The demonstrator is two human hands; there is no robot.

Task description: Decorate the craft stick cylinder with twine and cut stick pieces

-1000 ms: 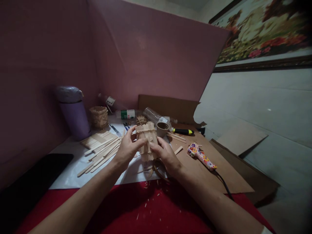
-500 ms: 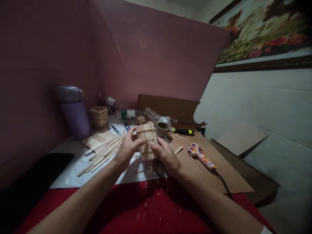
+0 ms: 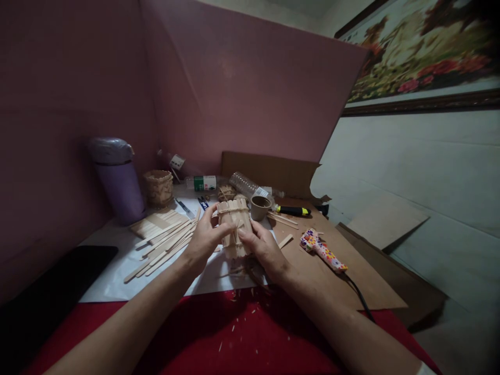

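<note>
A small upright cup made of wooden craft sticks [image 3: 233, 224] is held between both my hands above the white sheet. My left hand [image 3: 203, 239] wraps its left side, thumb on the front and fingertips at the rim. My right hand [image 3: 264, 250] grips the right side, its fingers pinching a thin strip against the cup's lower front. A loose brown strip curls below the cup [image 3: 250, 272]. Both hands are closed on the cup.
Loose craft sticks [image 3: 164, 242] lie left on the white sheet [image 3: 113, 276]. A spotted glue gun [image 3: 322, 250] rests on brown cardboard [image 3: 351, 276] to the right. Behind stand a purple flask [image 3: 117, 179], a woven basket [image 3: 158, 187], a brown cup [image 3: 260, 206], bottles and a yellow-handled cutter [image 3: 292, 210]. A dark phone [image 3: 50, 286] lies at left.
The cup has turned slightly in my hands, and my right fingers have shifted up a little on its front. Everything else stays in place.
</note>
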